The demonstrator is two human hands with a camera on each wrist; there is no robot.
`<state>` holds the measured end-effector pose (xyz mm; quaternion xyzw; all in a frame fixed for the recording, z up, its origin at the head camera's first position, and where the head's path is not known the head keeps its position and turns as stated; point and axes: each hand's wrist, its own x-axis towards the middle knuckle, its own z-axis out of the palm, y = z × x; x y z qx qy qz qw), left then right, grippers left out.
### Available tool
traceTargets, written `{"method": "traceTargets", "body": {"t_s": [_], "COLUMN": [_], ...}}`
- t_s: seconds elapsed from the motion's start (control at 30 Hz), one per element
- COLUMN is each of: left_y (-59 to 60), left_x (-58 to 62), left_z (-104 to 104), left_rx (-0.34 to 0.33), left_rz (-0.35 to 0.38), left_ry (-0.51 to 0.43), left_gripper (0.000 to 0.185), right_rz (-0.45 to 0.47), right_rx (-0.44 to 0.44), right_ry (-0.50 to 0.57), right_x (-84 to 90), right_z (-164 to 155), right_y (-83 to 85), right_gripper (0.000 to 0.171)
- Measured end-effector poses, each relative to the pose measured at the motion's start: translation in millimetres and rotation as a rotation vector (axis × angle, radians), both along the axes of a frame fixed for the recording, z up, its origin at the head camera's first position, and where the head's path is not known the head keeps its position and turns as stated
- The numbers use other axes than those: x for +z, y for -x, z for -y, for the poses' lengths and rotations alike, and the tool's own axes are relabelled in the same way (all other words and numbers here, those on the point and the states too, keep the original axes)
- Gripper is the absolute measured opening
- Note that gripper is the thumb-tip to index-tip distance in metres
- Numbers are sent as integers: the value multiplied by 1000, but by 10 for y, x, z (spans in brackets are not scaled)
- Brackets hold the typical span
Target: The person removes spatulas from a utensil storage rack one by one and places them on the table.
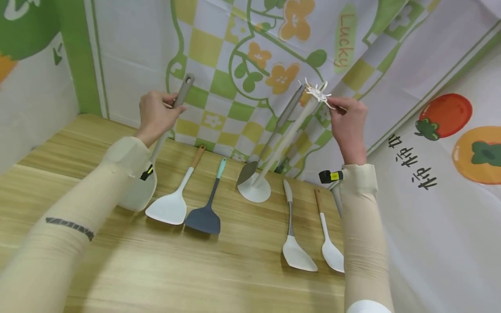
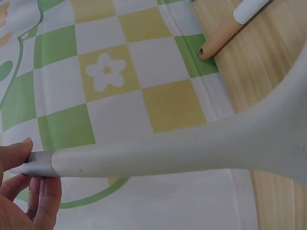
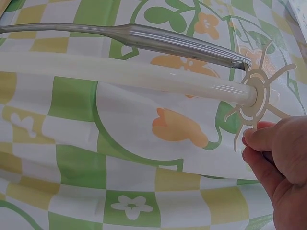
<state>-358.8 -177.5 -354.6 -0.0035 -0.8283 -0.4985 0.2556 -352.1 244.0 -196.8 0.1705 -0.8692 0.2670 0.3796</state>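
Two cream sleeves frame the wooden desk. Near the desk's back edge, a grey-handled spatula is gripped at its handle by the left hand, fingers curled round it, blade resting on the desk. Toward the back right corner, the hook top of a white utensil stand is pinched by the right hand; a grey turner hangs from it. Four more utensils are laid along the desk between both arms.

Left hand grips a spatula by its handle; right hand pinches the stand top.
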Motion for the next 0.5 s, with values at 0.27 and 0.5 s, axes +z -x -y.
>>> {"method": "traceTargets", "body": {"t_s": [0.27,0.5], "left_y": [4,26], "left_x": [-68,-161], "left_z": [21,29], "left_rx": [15,13], "left_rz": [-14,-45], "left_ry": [17,8], "left_gripper": [37,38], "right_rz": [25,4], "right_rx": [7,12], "right_ry": [20,13], "right_x": [1,-4], "right_z": [17,11], "right_y": [-7,-1], "right_gripper": [16,16]}}
